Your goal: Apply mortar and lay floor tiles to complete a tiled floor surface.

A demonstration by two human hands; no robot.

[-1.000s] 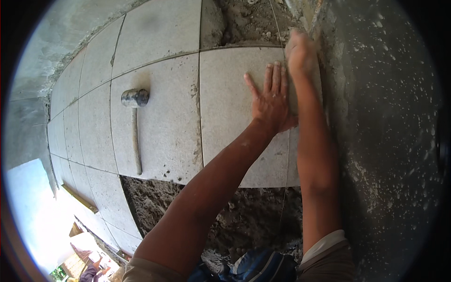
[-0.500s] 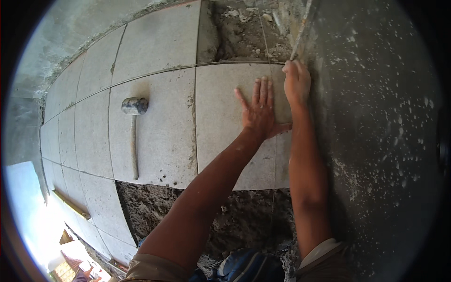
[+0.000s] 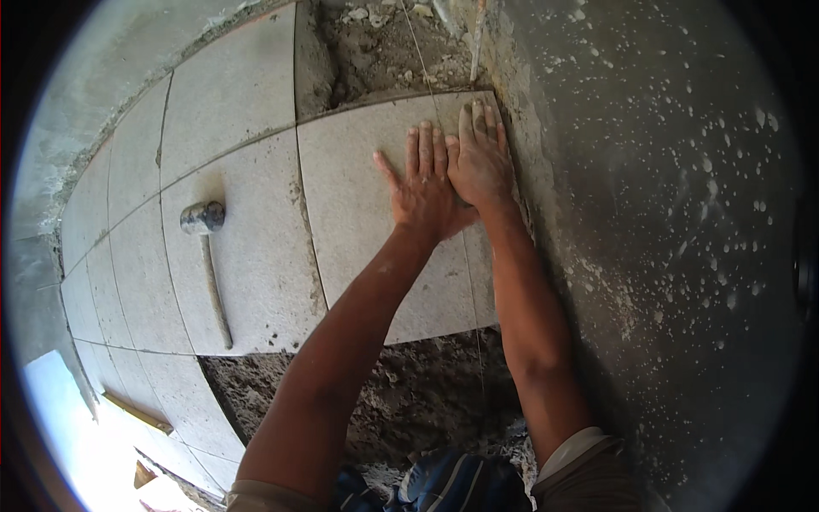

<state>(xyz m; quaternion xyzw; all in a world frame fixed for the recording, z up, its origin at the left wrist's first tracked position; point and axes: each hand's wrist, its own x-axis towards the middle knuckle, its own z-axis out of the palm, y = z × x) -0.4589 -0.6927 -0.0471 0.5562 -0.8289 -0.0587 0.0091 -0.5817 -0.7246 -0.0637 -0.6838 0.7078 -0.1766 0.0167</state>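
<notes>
Both palms press flat on a large pale floor tile [image 3: 367, 264] beside the wall. My left hand [image 3: 426, 194] has its fingers stretched forward and its little finger side spread out to the left. Close against it on the right, my right hand [image 3: 484, 162] also lies flat, fingers extended toward the tile's far edge. A thin string [image 3: 469, 290] runs over the tile and passes near my hands. On the neighbouring tile to the left rests a rubber mallet [image 3: 205, 218] with a dark head and a pale handle. Neither hand grips anything.
Rough mortar bed [image 3: 409, 397] lies bare on the near side. Past the tile is an unfilled recess with rubble [image 3: 388, 47], and a thin rod [image 3: 479, 43] leans there. The grey speckled wall [image 3: 648, 213] bounds the right. A yellowish bar [image 3: 136, 411] lies far left.
My right hand has let go of the thin rod and come down flat on the tile next to my left hand. The view has shifted, so the floor appears further left.
</notes>
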